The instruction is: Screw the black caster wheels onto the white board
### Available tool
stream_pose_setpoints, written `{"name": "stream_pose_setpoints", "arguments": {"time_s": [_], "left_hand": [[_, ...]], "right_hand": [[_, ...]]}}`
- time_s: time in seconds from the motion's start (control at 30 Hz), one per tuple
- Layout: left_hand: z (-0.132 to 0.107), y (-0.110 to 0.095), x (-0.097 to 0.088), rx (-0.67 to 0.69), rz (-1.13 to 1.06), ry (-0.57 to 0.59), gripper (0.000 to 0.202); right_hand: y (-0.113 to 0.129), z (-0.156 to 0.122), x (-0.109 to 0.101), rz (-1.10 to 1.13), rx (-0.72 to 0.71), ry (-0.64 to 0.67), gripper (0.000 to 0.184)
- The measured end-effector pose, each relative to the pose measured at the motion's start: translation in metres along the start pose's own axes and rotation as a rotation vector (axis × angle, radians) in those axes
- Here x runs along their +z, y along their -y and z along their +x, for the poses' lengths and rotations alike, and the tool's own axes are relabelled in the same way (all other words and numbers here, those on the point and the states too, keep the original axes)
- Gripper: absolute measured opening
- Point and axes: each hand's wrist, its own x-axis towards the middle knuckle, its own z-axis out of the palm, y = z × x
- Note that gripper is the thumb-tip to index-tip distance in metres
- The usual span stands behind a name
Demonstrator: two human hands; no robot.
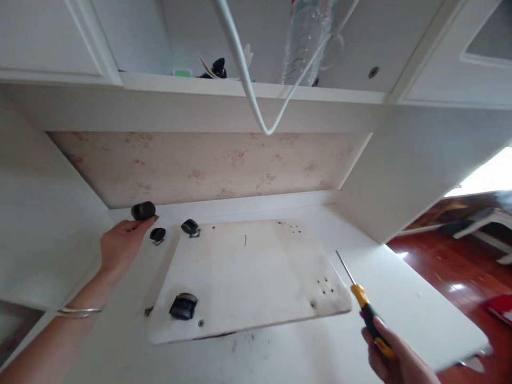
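Note:
My left hand [122, 242] is closed on a black caster wheel [143, 210] at the far left of the desk. Close beside it a second loose caster [158, 234] lies on the surface. A white board [256, 277] with rounded corners rests flat in the middle. Two casters sit along its left side, one at the back corner [189, 227] and one at the front [183, 306]. Groups of small screw holes mark its right corners. In my right hand [390, 346] is a yellow and black screwdriver [360, 296], its shaft pointing up and left, apart from the board.
Small screws [148, 311] lie left of the board. A white cable [267, 128] hangs in front of the open shelf [256, 92], which holds a clear plastic bottle [306, 42]. Cabinet walls close both sides. Right of the desk is a red-brown floor [436, 277].

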Motion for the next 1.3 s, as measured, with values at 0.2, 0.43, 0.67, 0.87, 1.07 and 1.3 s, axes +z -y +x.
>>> {"name": "stream_pose_setpoints", "arguments": {"time_s": [0.2, 0.43, 0.67, 0.87, 1.07, 1.3], "left_hand": [[-0.076, -0.130, -0.004, 0.418, -0.086, 0.303, 0.041], [-0.157, -0.232, 0.120, 0.656, -0.107, 0.592, 0.039], [-0.196, -0.282, 0.196, 0.668, 0.019, 0.603, 0.033], [-0.205, -0.288, 0.216, 0.692, 0.113, 0.605, 0.029], [-0.198, -0.276, 0.212, 0.732, 0.175, 0.628, 0.028], [-0.197, -0.264, 0.209, 0.742, 0.187, 0.617, 0.035]], "right_hand": [[0.010, 0.007, 0.005, -0.025, -0.097, 0.087, 0.046], [0.020, 0.015, 0.006, -0.087, -0.130, 0.199, 0.037], [0.050, 0.048, 0.007, -0.309, -0.280, 0.288, 0.040], [0.060, 0.093, 0.021, -0.472, -0.284, 0.383, 0.036], [0.067, 0.109, 0.030, -0.552, -0.261, 0.472, 0.030], [0.070, 0.116, 0.032, -0.617, -0.242, 0.512, 0.029]]}}
